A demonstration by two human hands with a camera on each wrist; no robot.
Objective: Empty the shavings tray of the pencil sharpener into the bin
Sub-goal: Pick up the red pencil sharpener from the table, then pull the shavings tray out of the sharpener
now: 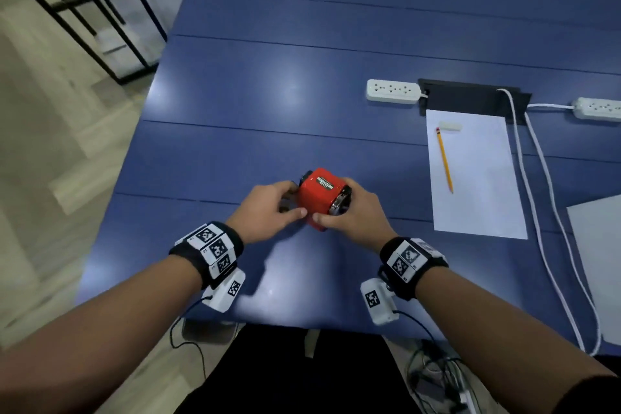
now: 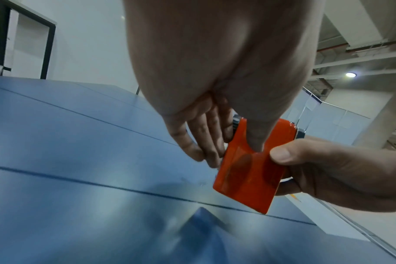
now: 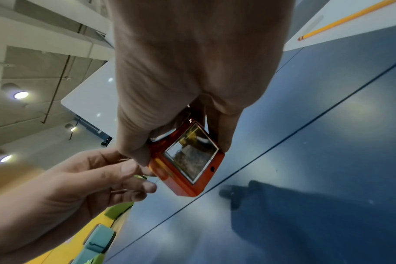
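Blue planked counter (image 1: 302, 84), pale wood floor, black shelf frame (image 1: 84, 3) at left. Red pencil sharpener (image 1: 319, 197) near front edge, grasped by left hand (image 1: 268, 212) and right hand (image 1: 353, 215), each grip curled round it.

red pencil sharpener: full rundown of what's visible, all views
The pencil sharpener is a small glossy red box, plastic-looking, with a label strip on top and a chrome-ringed fitting on its right end. One face holds a clear window showing shavings inside, so the tray looks unemptied. It sits tilted on or just above the blue table. The left hand and right hand grip it from opposite sides.
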